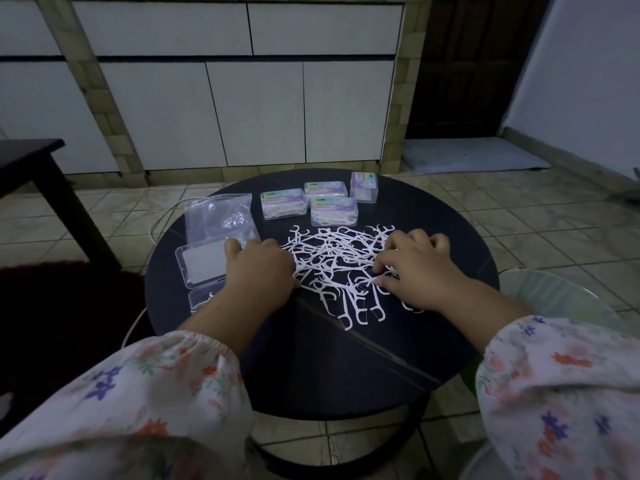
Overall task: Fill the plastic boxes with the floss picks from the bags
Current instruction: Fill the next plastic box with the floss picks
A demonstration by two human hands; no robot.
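A loose heap of white floss picks [332, 254] is spread over the middle of the round black table [311, 358]. My left hand [259, 271] lies palm down on the heap's left edge, fingers curled into the picks. My right hand [412, 268] rests on the right side, fingertips pinching picks against the table. An open clear plastic box [201, 268] lies left of my left hand, a few picks in its near half. Clear empty bags [220, 216] lie behind it. Three closed filled boxes [284, 203] and one upright box [363, 187] stand at the back.
A dark bench [31, 161] stands at the left and a dark red rug [52, 306] lies on the tiled floor. A pale chair seat [554, 296] is close to the table's right edge. White cabinets line the wall behind.
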